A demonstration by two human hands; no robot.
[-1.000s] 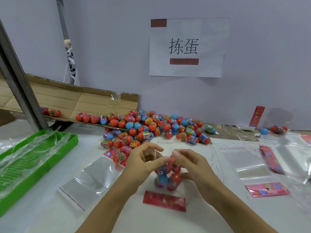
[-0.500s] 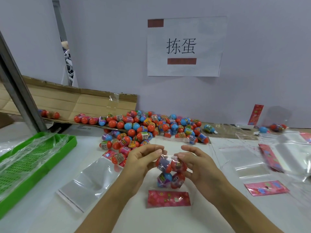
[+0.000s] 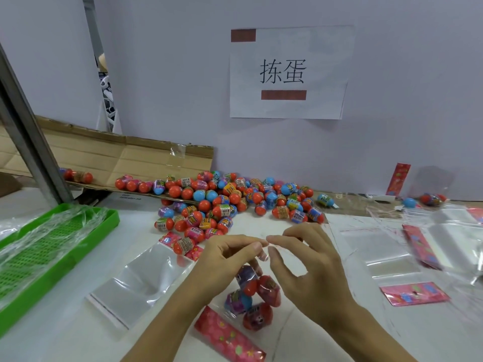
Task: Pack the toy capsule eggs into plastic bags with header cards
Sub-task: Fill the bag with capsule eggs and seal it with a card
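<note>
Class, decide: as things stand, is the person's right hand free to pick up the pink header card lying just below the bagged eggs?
Probably not yet: the right hand and left hand both pinch the bag top. The header card itself lies uncovered nearby.

Left hand [image 3: 230,259]: I no longer cup the side of the filled bag; my fingertips now sit above the eggs, thumb and forefinger pinching the bag's top edge.
Right hand [image 3: 303,267]: it now sits higher too, off the bag's flank, pinching the same top edge, fingertip to fingertip with my left.
Filled bag [image 3: 252,296]: a second ago it is bunched between my palms; now it hangs down from the pinched mouth, stretched long, four eggs stacked in pairs and plainly visible below my hands.
Red header card [image 3: 228,337]: it now lies slanted under the bag's lower end, where before it lay level.
</note>
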